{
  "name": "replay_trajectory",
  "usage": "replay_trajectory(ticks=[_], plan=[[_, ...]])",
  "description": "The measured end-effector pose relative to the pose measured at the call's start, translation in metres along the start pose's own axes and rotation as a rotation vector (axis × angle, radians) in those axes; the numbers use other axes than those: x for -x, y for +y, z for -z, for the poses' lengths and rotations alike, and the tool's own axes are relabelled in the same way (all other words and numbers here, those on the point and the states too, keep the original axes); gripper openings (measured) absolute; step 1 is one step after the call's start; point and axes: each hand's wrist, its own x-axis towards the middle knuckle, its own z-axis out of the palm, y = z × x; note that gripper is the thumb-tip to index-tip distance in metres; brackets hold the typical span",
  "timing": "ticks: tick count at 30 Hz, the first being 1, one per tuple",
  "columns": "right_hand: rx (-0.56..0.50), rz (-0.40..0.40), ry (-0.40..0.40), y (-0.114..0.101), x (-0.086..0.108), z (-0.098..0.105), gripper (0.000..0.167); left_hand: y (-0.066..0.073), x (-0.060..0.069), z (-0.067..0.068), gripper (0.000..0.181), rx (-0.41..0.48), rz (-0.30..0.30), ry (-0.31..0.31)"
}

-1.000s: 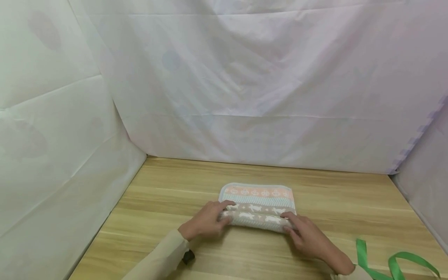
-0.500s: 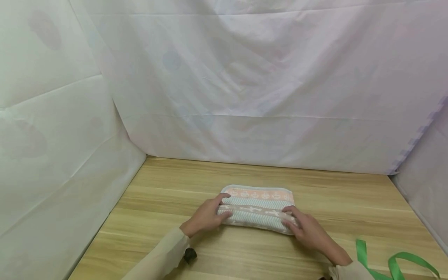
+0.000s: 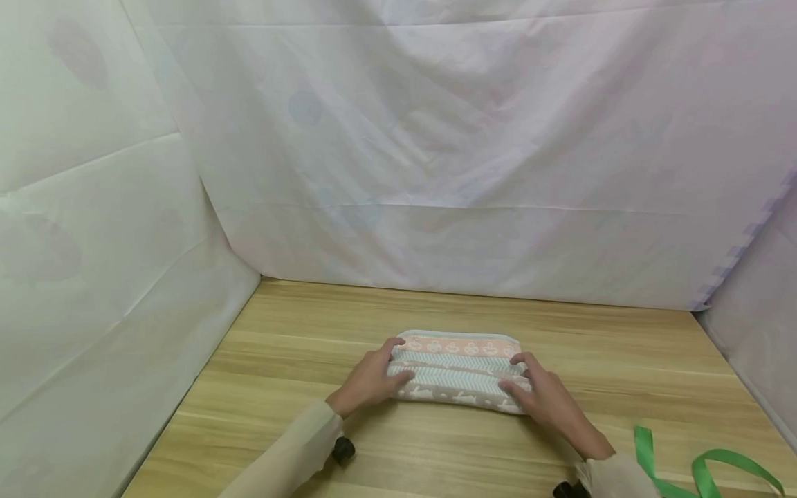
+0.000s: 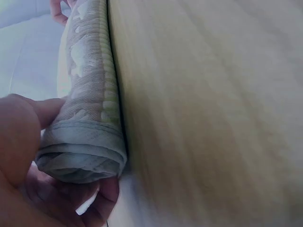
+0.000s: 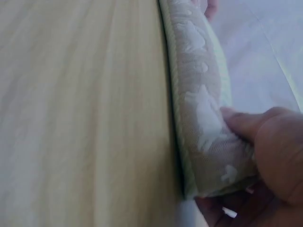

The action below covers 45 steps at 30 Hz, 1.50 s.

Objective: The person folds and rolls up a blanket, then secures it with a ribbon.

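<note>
A patterned towel (image 3: 457, 380), with pink, pale blue zigzag and grey-brown bands, lies partly rolled on the wooden table. Its near side is a thick roll; a flat strip with a pale edge stretches beyond. At the roll's left end my left hand (image 3: 370, 379) grips it, thumb on top and fingers around the end. My right hand (image 3: 551, 401) holds the right end in the same way. Layered grey-blue edging shows at the rolled end (image 4: 81, 158) in the left wrist view. White animal shapes run along the towel (image 5: 201, 94) in the right wrist view.
A green ribbon (image 3: 644, 449) lies loosely curled at the table's front right. White cloth (image 3: 436, 173) hangs behind the table and along both sides. Small dark objects (image 3: 343, 451) sit at both sleeves' cuffs.
The towel's near roll has turned away from me, bringing the zigzag band on top and the animal band to the front. Both hands have shifted slightly with it, still at its ends.
</note>
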Motion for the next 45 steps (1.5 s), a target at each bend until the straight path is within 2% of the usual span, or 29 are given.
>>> replay_trajectory(ticks=[3,8,14,30,34,38,42,45], plan=[[0.005,-0.069,-0.021,-0.003,-0.004,0.0,0.044,0.001,-0.003,-0.001,0.064,0.015,0.043,0.004],[0.026,-0.146,-0.054,-0.007,-0.01,0.0,0.047,0.001,-0.005,-0.001,0.065,0.029,0.074,0.006],[0.033,-0.168,-0.063,-0.008,-0.012,0.0,0.046,0.0,-0.004,0.0,0.065,0.048,0.084,0.007],[0.054,-0.171,-0.03,-0.011,-0.008,-0.002,0.043,0.005,-0.004,-0.001,0.063,0.017,0.085,0.018],[0.105,-0.121,0.027,-0.015,-0.005,-0.007,0.04,0.009,-0.003,-0.002,0.063,-0.015,0.075,0.024],[0.224,-0.013,0.132,-0.018,-0.001,-0.012,0.036,0.012,-0.001,-0.003,0.064,-0.066,0.065,0.048],[0.312,0.058,0.194,-0.021,0.001,-0.015,0.034,0.014,-0.001,-0.005,0.062,-0.155,0.02,0.095],[0.361,0.129,0.233,-0.022,0.001,-0.016,0.029,0.015,-0.001,-0.007,0.058,-0.233,-0.039,0.142]])
